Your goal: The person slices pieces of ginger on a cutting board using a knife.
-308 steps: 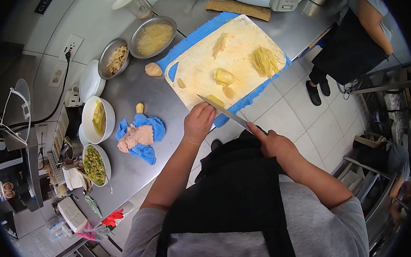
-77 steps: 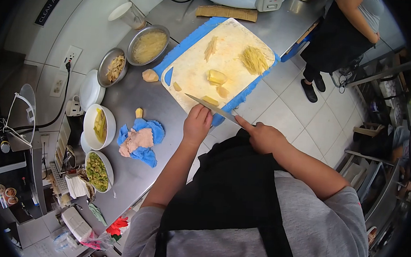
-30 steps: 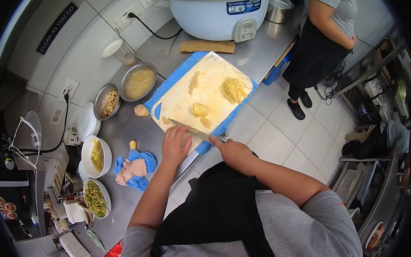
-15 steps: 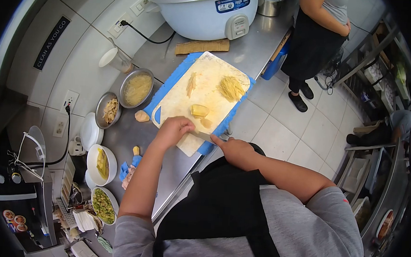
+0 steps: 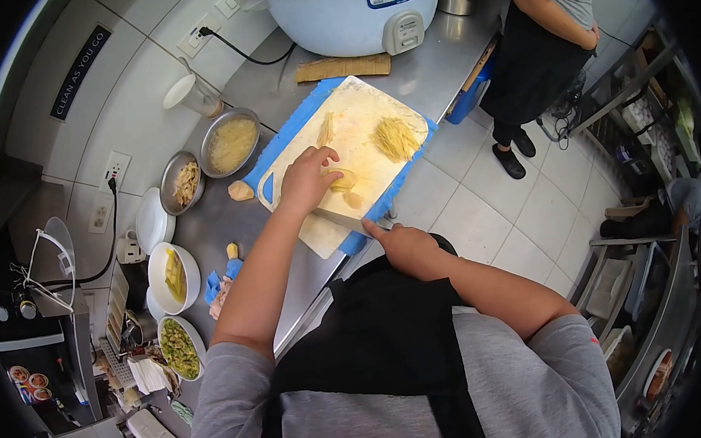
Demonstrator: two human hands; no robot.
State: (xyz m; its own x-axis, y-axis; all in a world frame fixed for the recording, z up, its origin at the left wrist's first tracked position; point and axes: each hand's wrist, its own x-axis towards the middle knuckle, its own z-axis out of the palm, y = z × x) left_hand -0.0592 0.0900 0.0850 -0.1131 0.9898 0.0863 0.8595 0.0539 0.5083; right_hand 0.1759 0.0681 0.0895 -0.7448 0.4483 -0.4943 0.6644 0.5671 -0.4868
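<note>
On the pale cutting board (image 5: pixel 358 99), a peeled yellow chunk of root vegetable (image 5: pixel 342 180) lies beside a thin cut slice (image 5: pixel 353 199). My left hand (image 5: pixel 306 180) is over the board with thumb and fingers apart, the thumb at the chunk's edge. Close to the board's near edge, my right hand (image 5: pixel 409 249) grips a knife (image 5: pixel 342 219), its blade lying across the board toward the left. Farther up the board are a heap of thin yellow strips (image 5: pixel 395 140) and a smaller bunch of strips (image 5: pixel 326 129).
A blue cloth (image 5: pixel 292 127) lies under the board. Left of it stand metal bowls (image 5: pixel 231 145) (image 5: pixel 182 183), a brownish piece (image 5: pixel 241 191) and white bowls (image 5: pixel 173 280) of food. A rice cooker (image 5: pixel 343 18) is behind. Another person (image 5: pixel 536 78) stands at the right.
My left hand has moved from the knife blade up the board to the yellow chunk, its fingers spreading. My right hand stays near the board's edge with the knife.
</note>
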